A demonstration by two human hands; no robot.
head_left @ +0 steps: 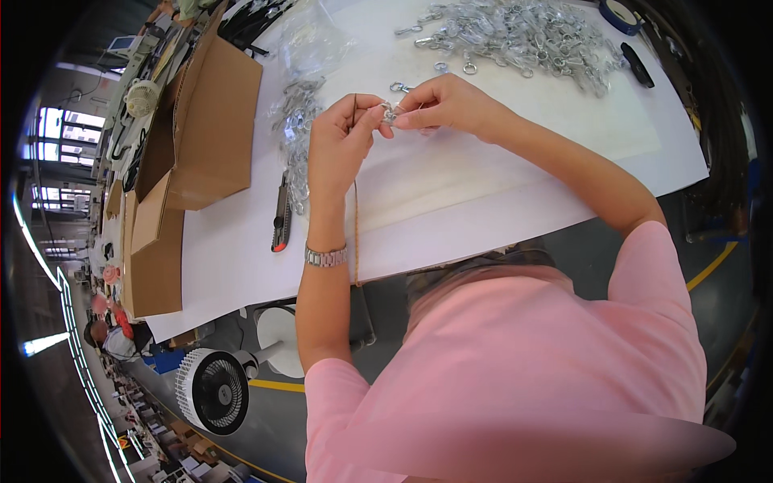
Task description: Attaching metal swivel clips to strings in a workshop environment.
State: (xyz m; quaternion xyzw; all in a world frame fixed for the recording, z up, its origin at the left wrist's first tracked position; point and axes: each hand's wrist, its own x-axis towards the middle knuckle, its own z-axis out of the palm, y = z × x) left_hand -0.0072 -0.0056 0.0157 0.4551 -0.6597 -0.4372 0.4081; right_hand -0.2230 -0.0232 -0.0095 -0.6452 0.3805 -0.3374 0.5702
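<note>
My left hand [342, 137] and my right hand [452, 106] meet over the white-covered table, fingertips pinched together. Between them is a small shiny silver metal fitting [389, 114]; its exact shape is mostly hidden by the fingers. A thin brown cord [356, 233] runs by my left hand and hangs down past the near table edge. Just beyond the fingertips lies a loose metal piece with a ring end [399, 87]. A large heap of silver ring-ended metal fittings [515, 40] covers the far right, and a narrower pile of similar pieces [296, 121] lies left of my left hand.
An open cardboard box [221, 113] stands at the table's left. A box cutter [281, 213] lies nearby. Clear plastic [314, 40] rests at the back. At the far right are a blue tape roll [620, 16] and a black object [637, 66]. A fan [213, 392] stands below left.
</note>
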